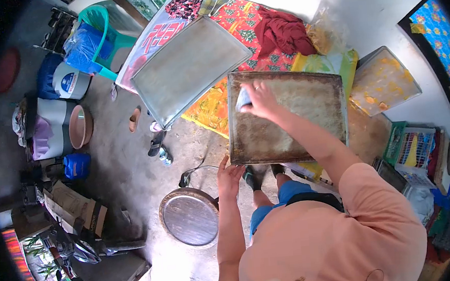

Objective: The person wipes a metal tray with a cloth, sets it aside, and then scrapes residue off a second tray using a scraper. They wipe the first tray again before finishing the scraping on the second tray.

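A brown-stained metal baking tray (292, 116) lies tilted in front of me, over the near end of the cloth-covered surface. My right hand (261, 100) presses a pale blue-grey cloth (243, 98) onto its upper left part. At the tray's near left corner, my left hand (230, 178) has its fingers against the edge and seems to steady it; part of the grip is hidden. Beyond, to the left, rests a cleaner grey metal tray (190, 69). Another tray (384, 81), blotched with yellow-orange, leans at the right by the wall.
A round stool (190, 218) stands left of my legs. Patterned cloth (231, 18) and a dark red cloth (282, 30) cover the far surface. Sandals (156, 143) lie on the floor. Baskets (416, 146) are stacked right; a green chair (102, 39) stands far left.
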The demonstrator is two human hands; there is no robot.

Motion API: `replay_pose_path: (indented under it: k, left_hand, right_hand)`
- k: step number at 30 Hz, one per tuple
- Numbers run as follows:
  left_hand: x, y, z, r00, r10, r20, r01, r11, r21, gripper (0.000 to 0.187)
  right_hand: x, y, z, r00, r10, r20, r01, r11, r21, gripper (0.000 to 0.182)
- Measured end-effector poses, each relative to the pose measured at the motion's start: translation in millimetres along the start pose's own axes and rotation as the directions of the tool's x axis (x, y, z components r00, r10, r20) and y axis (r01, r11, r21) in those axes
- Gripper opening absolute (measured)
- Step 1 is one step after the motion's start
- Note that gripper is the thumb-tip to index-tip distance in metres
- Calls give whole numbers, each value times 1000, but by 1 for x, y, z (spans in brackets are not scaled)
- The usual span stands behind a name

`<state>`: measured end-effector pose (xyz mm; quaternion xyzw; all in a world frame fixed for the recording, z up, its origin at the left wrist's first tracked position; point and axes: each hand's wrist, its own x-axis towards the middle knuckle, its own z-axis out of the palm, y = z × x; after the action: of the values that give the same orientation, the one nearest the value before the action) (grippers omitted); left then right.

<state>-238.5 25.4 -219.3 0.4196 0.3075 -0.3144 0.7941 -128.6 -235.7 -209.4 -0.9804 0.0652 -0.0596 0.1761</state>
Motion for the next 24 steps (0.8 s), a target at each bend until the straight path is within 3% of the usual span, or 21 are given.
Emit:
replay_pose_path:
  k: [5, 10, 13, 16, 19, 20, 23, 24]
  left_hand:
    - [1, -5, -4, 1000, 21, 10, -21, 999, -32, 62]
    - [7, -9, -11, 1000, 15, 27, -13, 999, -47, 61]
    - [12, -11, -18, 999, 15, 49, -11, 997, -79, 49]
    - [16, -11, -18, 998, -47, 42, 53, 986, -159, 36]
    - [17, -12, -19, 998, -52, 46, 59, 986, -154, 39]
    - [17, -12, -20, 997, -56, 50, 63, 986, -152, 41]
    - [18, -11, -20, 996, -65, 59, 74, 985, -153, 43]
    - [17, -11, -19, 996, -71, 53, 79, 985, -156, 43]
  right_hand:
    - [-39, -28, 15, 950, -266, 162, 245, 959, 139, 84]
    - [-44, -46, 11, 838, -477, 267, 454, 879, 144, 84]
    - [-47, -51, -4, 774, -525, 353, 506, 849, 154, 85]
    - [-45, -51, -2, 827, -465, 315, 442, 885, 147, 86]
    - [-51, -61, 3, 807, -536, 247, 518, 844, 138, 84]
    - [-53, -62, 1, 774, -530, 347, 507, 847, 163, 82]
    - [-62, -49, -5, 820, -489, 296, 460, 872, 168, 81]
    - [-63, -35, -4, 862, -459, 215, 420, 884, 206, 78]
